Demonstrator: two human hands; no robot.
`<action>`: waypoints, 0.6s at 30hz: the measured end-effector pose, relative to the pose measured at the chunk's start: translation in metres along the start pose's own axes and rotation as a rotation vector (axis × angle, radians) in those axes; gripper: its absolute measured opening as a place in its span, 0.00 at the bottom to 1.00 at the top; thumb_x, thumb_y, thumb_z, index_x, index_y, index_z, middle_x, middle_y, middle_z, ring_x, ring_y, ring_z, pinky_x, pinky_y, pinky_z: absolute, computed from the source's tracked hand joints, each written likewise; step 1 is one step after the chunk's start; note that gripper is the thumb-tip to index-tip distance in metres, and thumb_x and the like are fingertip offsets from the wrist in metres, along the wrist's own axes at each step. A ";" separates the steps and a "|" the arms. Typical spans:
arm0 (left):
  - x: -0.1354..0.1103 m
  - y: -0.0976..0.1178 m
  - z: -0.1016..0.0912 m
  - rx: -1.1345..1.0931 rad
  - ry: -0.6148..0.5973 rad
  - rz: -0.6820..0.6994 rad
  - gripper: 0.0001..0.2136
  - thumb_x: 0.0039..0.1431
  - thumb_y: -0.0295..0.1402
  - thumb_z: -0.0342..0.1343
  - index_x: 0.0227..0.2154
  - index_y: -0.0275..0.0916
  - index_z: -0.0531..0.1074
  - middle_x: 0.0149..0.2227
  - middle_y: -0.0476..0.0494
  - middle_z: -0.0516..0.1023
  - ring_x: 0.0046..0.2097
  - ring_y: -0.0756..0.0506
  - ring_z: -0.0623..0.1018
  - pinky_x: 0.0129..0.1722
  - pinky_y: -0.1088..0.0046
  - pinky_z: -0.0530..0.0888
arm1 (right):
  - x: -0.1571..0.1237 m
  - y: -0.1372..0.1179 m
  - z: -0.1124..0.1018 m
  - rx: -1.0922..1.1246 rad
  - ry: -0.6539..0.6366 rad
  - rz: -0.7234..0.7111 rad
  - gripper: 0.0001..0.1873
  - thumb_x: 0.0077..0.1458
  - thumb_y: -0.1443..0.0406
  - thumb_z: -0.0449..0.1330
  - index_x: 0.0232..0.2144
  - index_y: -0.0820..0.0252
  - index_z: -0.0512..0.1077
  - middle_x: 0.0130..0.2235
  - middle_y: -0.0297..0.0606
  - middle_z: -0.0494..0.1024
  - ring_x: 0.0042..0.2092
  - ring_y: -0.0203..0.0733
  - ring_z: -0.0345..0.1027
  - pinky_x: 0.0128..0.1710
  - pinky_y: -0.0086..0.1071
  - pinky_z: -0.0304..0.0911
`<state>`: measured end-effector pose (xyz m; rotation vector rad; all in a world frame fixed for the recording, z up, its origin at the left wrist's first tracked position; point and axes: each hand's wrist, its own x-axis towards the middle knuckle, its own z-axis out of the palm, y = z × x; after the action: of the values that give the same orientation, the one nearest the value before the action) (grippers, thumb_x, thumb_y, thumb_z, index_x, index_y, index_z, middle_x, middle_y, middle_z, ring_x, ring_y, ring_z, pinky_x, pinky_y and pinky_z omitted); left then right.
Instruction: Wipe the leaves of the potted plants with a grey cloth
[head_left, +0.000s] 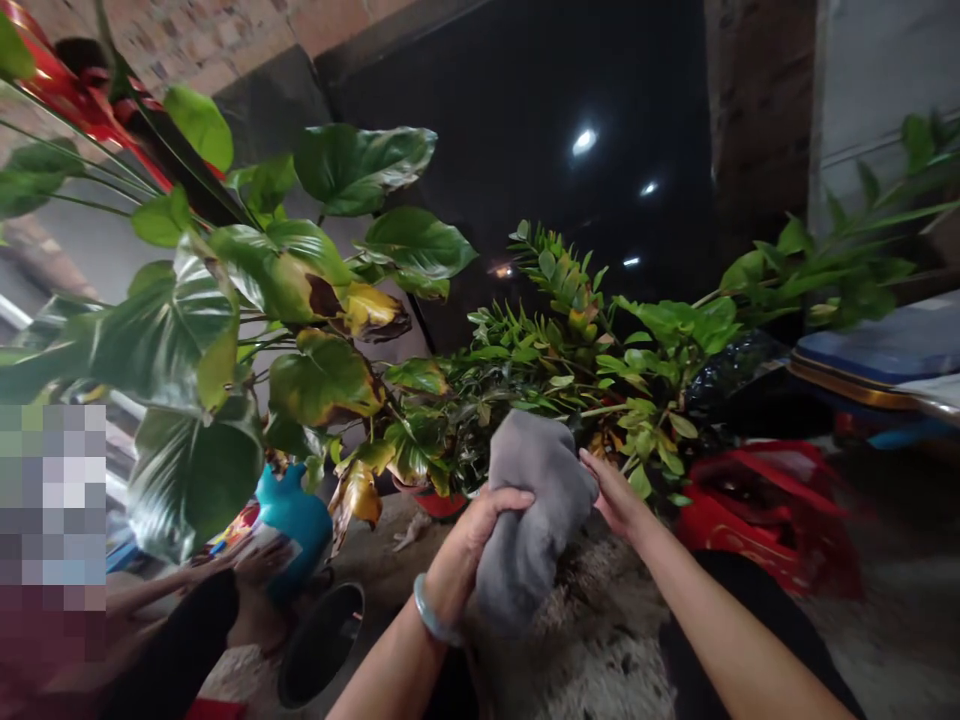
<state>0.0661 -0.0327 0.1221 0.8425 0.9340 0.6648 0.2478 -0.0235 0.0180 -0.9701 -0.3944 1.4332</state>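
Note:
A bunched grey cloth (531, 510) hangs in front of me, held between both hands. My left hand (487, 515), with a pale green bangle (433, 608) on the wrist, is closed on the cloth's left side, thumb across its front. On the right edge, my right hand (613, 495) grips the cloth with its fingers partly hidden behind it. Just beyond the cloth stand leafy green plants (555, 340), some leaves yellowed. Large glossy leaves (169, 325) of a taller plant spread over the left side.
At the left sits another person, a hand (262, 555) near a turquoise vase (300, 525). A dark bucket (322, 645) stands on the floor. A red bag (769, 515) lies at right, below a blue-lidded box (885, 345). A dark glossy panel (525, 130) rises behind.

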 end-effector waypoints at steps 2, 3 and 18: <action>-0.003 0.023 0.004 -0.082 0.021 0.102 0.15 0.33 0.28 0.66 0.30 0.36 0.79 0.26 0.44 0.82 0.33 0.39 0.82 0.35 0.65 0.77 | -0.002 0.001 -0.002 -0.015 0.013 0.019 0.12 0.54 0.56 0.60 0.28 0.58 0.76 0.42 0.48 0.83 0.44 0.52 0.76 0.43 0.43 0.69; 0.000 0.035 0.008 -0.138 0.048 0.188 0.14 0.34 0.29 0.66 0.30 0.36 0.79 0.27 0.45 0.82 0.32 0.40 0.81 0.36 0.66 0.77 | -0.003 0.001 -0.002 -0.020 0.019 0.026 0.13 0.54 0.55 0.59 0.29 0.58 0.77 0.45 0.49 0.82 0.45 0.53 0.75 0.45 0.44 0.68; 0.007 -0.005 -0.008 -0.032 0.015 0.059 0.12 0.40 0.27 0.64 0.32 0.35 0.80 0.26 0.42 0.82 0.29 0.41 0.79 0.35 0.64 0.75 | -0.012 -0.001 0.000 0.069 0.064 0.098 0.19 0.57 0.51 0.53 0.28 0.56 0.75 0.41 0.48 0.82 0.46 0.54 0.76 0.43 0.42 0.69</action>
<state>0.0626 -0.0275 0.1121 0.8403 0.9130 0.7361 0.2469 -0.0345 0.0227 -0.9878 -0.2513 1.4907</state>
